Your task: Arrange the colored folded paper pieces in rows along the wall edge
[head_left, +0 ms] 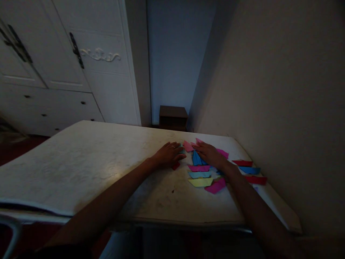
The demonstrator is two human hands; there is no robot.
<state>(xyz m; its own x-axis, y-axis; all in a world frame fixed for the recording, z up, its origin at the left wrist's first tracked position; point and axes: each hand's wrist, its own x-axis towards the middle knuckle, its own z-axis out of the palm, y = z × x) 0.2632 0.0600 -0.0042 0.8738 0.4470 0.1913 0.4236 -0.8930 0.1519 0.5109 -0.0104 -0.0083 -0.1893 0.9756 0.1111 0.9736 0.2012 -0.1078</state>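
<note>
My left hand [169,154] lies palm down on the table, fingers stretched out and thumb apart, partly over a light blue paper piece [182,148]. A small red paper piece [176,166] pokes out below its palm. Just to the right, my right hand [210,154] rests with outstretched fingers over folded papers. Near its fingertips are a pink paper piece [188,146] and a blue paper piece [197,158]. Below stand boat-shaped folded papers in a column: magenta [198,168], light blue [199,175] and yellow [201,182]. What lies beneath both palms is hidden.
The pale, stained table [121,154] stretches left. Red [256,180] and blue [250,169] paper boats lie by its right edge, along the wall [269,90]. A white wardrobe [113,82] and a small brown cabinet [173,112] stand beyond.
</note>
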